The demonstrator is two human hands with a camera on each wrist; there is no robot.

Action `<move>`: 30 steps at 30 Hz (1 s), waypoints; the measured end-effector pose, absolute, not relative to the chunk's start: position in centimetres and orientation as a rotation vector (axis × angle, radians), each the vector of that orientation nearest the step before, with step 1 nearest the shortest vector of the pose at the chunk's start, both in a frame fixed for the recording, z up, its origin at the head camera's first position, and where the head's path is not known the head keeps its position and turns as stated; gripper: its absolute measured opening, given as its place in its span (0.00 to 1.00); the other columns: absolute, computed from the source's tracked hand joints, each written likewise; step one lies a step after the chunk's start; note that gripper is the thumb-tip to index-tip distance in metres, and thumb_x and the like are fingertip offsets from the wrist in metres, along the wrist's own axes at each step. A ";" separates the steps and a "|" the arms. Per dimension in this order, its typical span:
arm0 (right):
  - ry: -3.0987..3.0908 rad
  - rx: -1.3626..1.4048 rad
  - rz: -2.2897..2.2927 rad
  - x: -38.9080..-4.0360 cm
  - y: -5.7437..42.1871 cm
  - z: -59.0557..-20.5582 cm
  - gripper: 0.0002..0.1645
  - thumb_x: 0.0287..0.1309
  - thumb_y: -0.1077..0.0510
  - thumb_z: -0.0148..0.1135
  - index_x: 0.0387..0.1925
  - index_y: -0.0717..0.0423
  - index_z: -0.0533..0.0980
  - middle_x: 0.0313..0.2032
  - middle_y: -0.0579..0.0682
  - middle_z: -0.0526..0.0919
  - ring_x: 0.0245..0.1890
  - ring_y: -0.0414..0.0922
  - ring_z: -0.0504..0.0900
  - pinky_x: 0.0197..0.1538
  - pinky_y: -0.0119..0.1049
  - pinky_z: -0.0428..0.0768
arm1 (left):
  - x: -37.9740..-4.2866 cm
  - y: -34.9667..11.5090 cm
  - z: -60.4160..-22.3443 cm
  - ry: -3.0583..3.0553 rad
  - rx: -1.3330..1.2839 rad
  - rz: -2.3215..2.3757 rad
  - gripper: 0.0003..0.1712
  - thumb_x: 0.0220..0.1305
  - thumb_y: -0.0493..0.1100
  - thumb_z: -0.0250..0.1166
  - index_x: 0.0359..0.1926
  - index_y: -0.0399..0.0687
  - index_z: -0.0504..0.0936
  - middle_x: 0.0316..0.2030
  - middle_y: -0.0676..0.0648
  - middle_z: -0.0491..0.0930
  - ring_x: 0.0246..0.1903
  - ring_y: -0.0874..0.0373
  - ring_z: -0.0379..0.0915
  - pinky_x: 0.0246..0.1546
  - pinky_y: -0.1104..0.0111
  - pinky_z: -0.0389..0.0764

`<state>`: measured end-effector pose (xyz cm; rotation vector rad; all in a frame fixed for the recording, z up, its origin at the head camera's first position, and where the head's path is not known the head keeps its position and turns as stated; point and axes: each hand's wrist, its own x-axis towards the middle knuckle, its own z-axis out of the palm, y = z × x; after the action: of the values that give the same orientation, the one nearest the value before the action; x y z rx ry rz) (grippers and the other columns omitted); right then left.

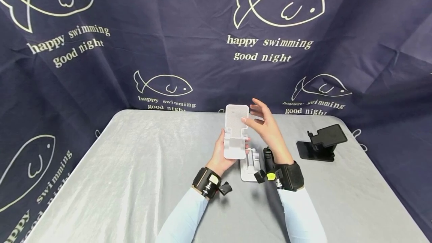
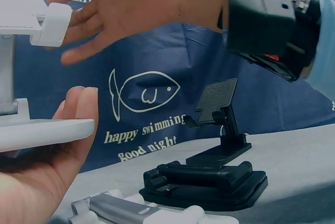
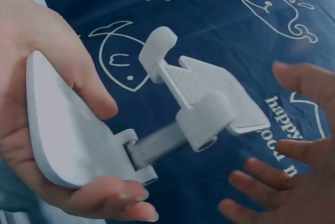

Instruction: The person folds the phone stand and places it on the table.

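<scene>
A white phone stand (image 1: 236, 121), unfolded, rests with its base (image 3: 73, 130) in my left hand (image 1: 220, 156). The thumb and fingers of that hand curl round the base's edges. From the base a grey arm (image 3: 159, 143) rises to the tilted ribbed plate with its two lips. My right hand (image 1: 268, 128) is beside the plate, fingers spread and holding nothing. In the head view its thumb overlaps the plate, while the right wrist view shows a gap between fingers and stand.
Below the hands a second white stand (image 1: 249, 173) lies folded on the grey-covered table (image 1: 135, 183). Next to it is a folded black stand (image 2: 204, 187), partly behind my right wrist in the head view. An unfolded black stand (image 1: 329, 136) is at the right. Behind hangs a dark blue fish-print cloth (image 1: 202, 48).
</scene>
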<state>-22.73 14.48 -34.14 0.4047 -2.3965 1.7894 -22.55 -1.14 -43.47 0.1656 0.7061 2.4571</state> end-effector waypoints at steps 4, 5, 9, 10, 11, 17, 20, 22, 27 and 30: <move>-2.477 0.485 1.844 -23.6 14.3 -34.7 0.47 0.55 0.57 0.66 0.72 0.46 0.52 0.68 0.55 0.60 0.65 0.56 0.64 0.64 0.56 0.64 | -22.6 -1.1 -43.5 0.680 0.169 2.449 0.38 0.70 0.67 0.21 0.62 0.53 0.64 0.41 0.40 0.80 0.37 0.53 0.77 0.39 0.62 0.79; -2.487 0.504 1.873 -23.7 14.2 -35.0 0.47 0.55 0.57 0.65 0.72 0.47 0.52 0.67 0.56 0.61 0.64 0.56 0.66 0.63 0.55 0.65 | -22.5 -1.1 -43.6 0.673 0.170 2.444 0.37 0.70 0.67 0.21 0.62 0.54 0.64 0.41 0.40 0.80 0.37 0.53 0.77 0.40 0.62 0.79; -2.504 0.575 1.969 -24.1 13.9 -36.0 0.40 0.55 0.61 0.64 0.68 0.51 0.59 0.58 0.59 0.72 0.54 0.51 0.75 0.56 0.45 0.72 | -22.4 -1.0 -43.7 0.659 0.183 2.435 0.37 0.69 0.67 0.22 0.60 0.54 0.66 0.41 0.41 0.80 0.36 0.52 0.77 0.41 0.60 0.79; -2.504 0.590 1.973 -24.1 13.8 -36.3 0.38 0.56 0.62 0.64 0.66 0.53 0.61 0.55 0.59 0.74 0.52 0.50 0.76 0.54 0.43 0.73 | -22.4 -1.0 -43.7 0.660 0.185 2.434 0.37 0.69 0.67 0.22 0.58 0.54 0.67 0.41 0.41 0.80 0.36 0.52 0.77 0.41 0.60 0.79; -2.503 0.608 1.977 -24.2 13.8 -36.5 0.36 0.56 0.62 0.64 0.65 0.55 0.63 0.53 0.60 0.76 0.49 0.49 0.77 0.53 0.41 0.73 | -22.4 -1.0 -43.8 0.659 0.190 2.433 0.37 0.69 0.67 0.22 0.58 0.54 0.68 0.41 0.41 0.80 0.36 0.52 0.77 0.41 0.60 0.79; -2.458 0.639 2.010 -24.3 13.6 -36.9 0.32 0.55 0.61 0.65 0.61 0.56 0.67 0.51 0.59 0.79 0.47 0.44 0.79 0.53 0.40 0.74 | -22.5 -0.9 -43.8 0.655 0.198 2.430 0.38 0.69 0.68 0.22 0.57 0.52 0.68 0.41 0.41 0.80 0.36 0.52 0.77 0.41 0.61 0.79; -2.454 0.644 2.000 -24.3 13.7 -37.0 0.32 0.55 0.61 0.65 0.61 0.56 0.67 0.51 0.60 0.79 0.47 0.45 0.79 0.54 0.41 0.74 | -22.5 -1.0 -43.7 0.653 0.192 2.424 0.38 0.69 0.68 0.21 0.58 0.51 0.67 0.42 0.40 0.79 0.37 0.52 0.77 0.42 0.61 0.79; -2.459 0.643 1.981 -24.5 13.7 -37.0 0.32 0.55 0.61 0.65 0.61 0.56 0.68 0.51 0.60 0.79 0.47 0.44 0.80 0.53 0.41 0.74 | -22.5 -1.0 -43.7 0.655 0.185 2.421 0.39 0.69 0.68 0.20 0.59 0.51 0.65 0.43 0.40 0.78 0.37 0.52 0.77 0.42 0.61 0.79; -2.466 0.639 1.932 -24.7 13.7 -37.2 0.31 0.54 0.62 0.66 0.61 0.58 0.68 0.49 0.61 0.80 0.45 0.43 0.80 0.52 0.40 0.75 | -22.5 -0.9 -43.7 0.661 0.171 2.421 0.39 0.69 0.67 0.18 0.61 0.50 0.62 0.43 0.40 0.78 0.37 0.51 0.76 0.42 0.61 0.79; -2.468 0.618 1.893 -24.9 13.7 -37.3 0.31 0.54 0.62 0.66 0.60 0.59 0.69 0.48 0.61 0.80 0.43 0.43 0.80 0.50 0.39 0.76 | -22.4 -0.8 -43.7 0.651 0.176 2.426 0.38 0.69 0.67 0.18 0.61 0.51 0.62 0.42 0.40 0.78 0.37 0.51 0.75 0.42 0.61 0.79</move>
<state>-24.89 13.65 -37.31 0.6177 -2.4682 1.8930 -22.40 -0.81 -43.72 0.1755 0.6509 2.4265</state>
